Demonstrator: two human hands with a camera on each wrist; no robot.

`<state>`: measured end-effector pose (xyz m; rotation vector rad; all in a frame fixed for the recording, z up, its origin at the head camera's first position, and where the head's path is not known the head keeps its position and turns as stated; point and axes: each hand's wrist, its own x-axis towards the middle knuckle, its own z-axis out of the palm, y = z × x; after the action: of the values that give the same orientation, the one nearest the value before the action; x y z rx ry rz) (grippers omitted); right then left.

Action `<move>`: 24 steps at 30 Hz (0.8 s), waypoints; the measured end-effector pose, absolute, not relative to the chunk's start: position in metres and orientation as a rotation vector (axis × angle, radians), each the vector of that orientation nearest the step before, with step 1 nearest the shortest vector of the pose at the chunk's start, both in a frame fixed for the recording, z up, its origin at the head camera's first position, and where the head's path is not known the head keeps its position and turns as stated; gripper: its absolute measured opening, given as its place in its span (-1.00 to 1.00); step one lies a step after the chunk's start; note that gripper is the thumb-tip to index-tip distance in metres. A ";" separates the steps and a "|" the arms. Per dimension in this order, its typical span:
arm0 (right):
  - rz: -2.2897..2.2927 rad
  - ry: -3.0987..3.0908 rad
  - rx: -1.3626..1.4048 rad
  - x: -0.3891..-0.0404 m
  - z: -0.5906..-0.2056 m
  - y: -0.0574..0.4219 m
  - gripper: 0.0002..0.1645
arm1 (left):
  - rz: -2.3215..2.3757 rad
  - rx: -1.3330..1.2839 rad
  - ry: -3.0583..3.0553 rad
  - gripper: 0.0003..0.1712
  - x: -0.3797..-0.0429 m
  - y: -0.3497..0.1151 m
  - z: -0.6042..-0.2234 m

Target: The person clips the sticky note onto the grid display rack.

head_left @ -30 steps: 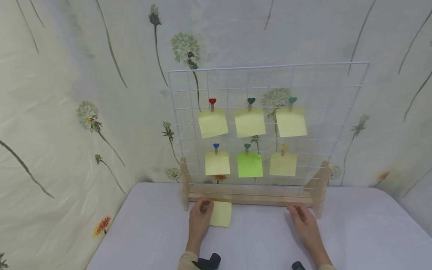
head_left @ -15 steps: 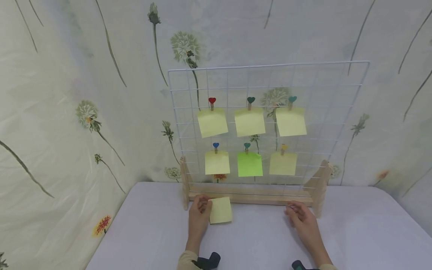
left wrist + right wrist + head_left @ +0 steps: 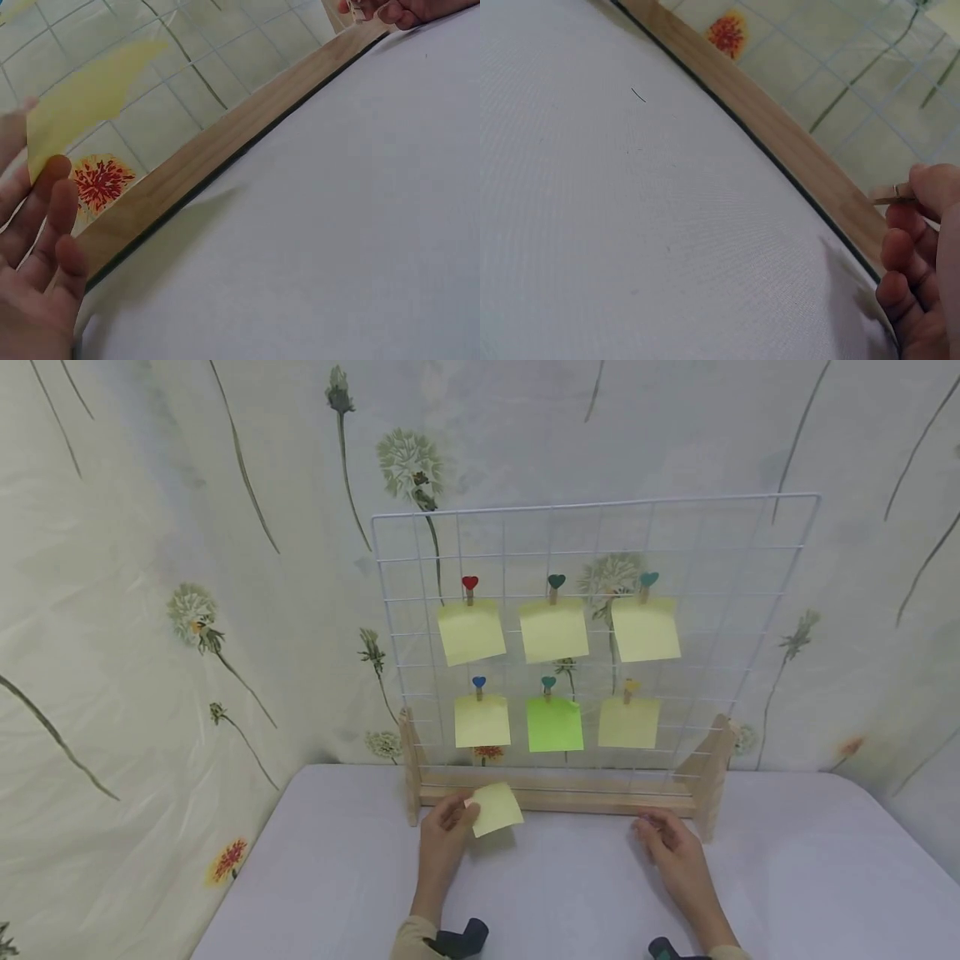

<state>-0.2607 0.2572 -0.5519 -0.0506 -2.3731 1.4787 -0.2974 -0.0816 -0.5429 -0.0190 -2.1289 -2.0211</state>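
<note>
A pale yellow sticky note [image 3: 498, 810] is pinched at its left edge by my left hand [image 3: 444, 847]. The left wrist view has this note [image 3: 90, 94] raised off the tabletop, its shadow below, between thumb and fingers. My right hand [image 3: 677, 853], by the right end of the wooden base, pinches a small wooden clothespin [image 3: 891, 195] between thumb and forefinger; most of the peg is covered by the fingers. Behind the hands stands a white wire grid [image 3: 517, 557] carrying two rows of clipped notes, mostly yellow, with one bright green note [image 3: 555, 725] in the lower row.
Heart-topped clothespins, such as the red one [image 3: 470, 584], hold the notes to the grid. A wooden base [image 3: 555, 800] with upright supports [image 3: 718, 777] at both ends bears the grid on the white-covered table [image 3: 570, 893]. A flower-print curtain [image 3: 262, 610] hangs behind.
My left hand has lifted the sticky note from the tabletop and tilted it up towards the grid. The right hand has hardly moved.
</note>
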 end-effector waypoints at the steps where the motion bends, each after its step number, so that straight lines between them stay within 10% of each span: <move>1: 1.470 -2.376 -0.056 -0.261 -0.552 0.257 -0.59 | -2.078 -0.055 -2.099 -0.58 -0.296 -0.082 -0.541; 24: 1.478 -2.317 -0.045 -0.257 -0.548 0.250 -0.65 | -2.162 0.153 -1.814 -0.59 -0.300 -0.086 -0.544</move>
<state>-0.2568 0.2498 -0.5479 -0.0451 -2.3170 1.4781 -0.3002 -0.0863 -0.5439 0.1534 -1.8145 -2.1623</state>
